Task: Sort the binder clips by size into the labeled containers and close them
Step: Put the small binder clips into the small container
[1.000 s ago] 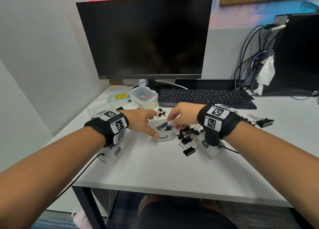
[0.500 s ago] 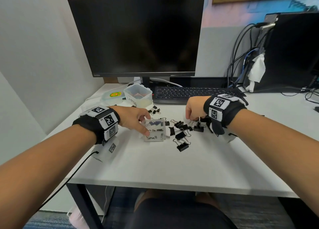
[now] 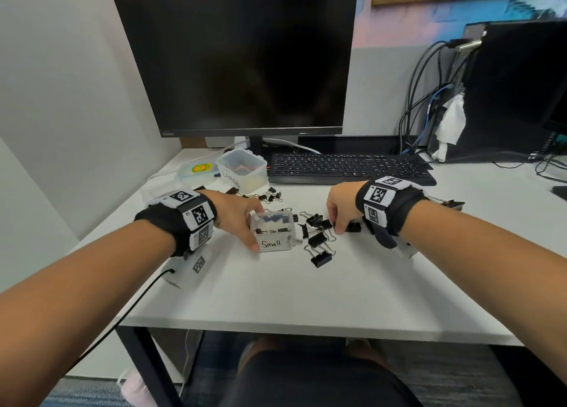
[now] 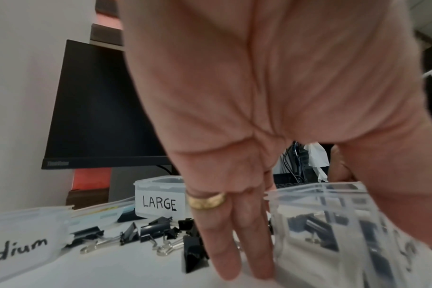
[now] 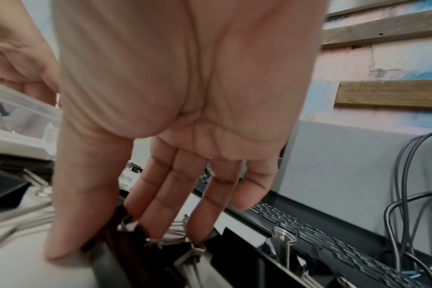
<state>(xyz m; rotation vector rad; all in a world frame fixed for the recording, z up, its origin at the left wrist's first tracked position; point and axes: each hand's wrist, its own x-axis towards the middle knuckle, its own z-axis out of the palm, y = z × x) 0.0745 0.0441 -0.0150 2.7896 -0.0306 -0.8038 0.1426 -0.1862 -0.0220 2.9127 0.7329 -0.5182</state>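
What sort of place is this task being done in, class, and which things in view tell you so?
Most likely an office workstation: a dark monitor stands behind a black keyboard on a white desk, and a desktop computer tower with plugged-in cables stands at the right.

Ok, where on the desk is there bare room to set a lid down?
The near strip of the desk is bare, from its front edge up to the Small container and loose binder clips. Crowded: between the hands, and around the Large container. The patch right of the right hand looks free.
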